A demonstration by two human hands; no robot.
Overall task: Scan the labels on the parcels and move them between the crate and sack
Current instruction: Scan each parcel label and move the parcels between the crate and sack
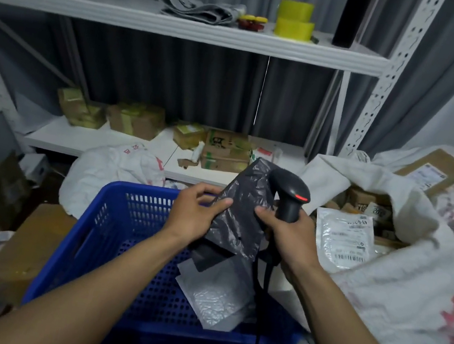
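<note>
Looking at a dark grey crinkly plastic mailer parcel held up right over the blue perforated plastic crate, pinched from both sides. Left hand on the left edge, thumb on the near face and fingers curled behind. Right hand wrapped round the handle of the black handheld barcode scanner, fingertips also touching the parcel's right edge, so pulling double duty. Long axis of the parcel close to upright, top end leaning a bit to the right, bottom end hanging toward the crate floor over a flat silver-grey bubble mailer lying in there. No label visible on the near face, so probably on the far side or folded under, can't tell. Scanner head up beside the parcel's top right corner, red strip lit, seemingly aimed off to the right rather than at the bag. Best guess at the step in hand: turning the parcel to find the label. Big white woven sack open just to the right, holding cardboard boxes and a white labelled poly mailer. Right hand nearer to it but busy with the scanner, so left hand likely the one to carry the parcel across. Worth minding the black scanner cable dangling into the crate.
</note>
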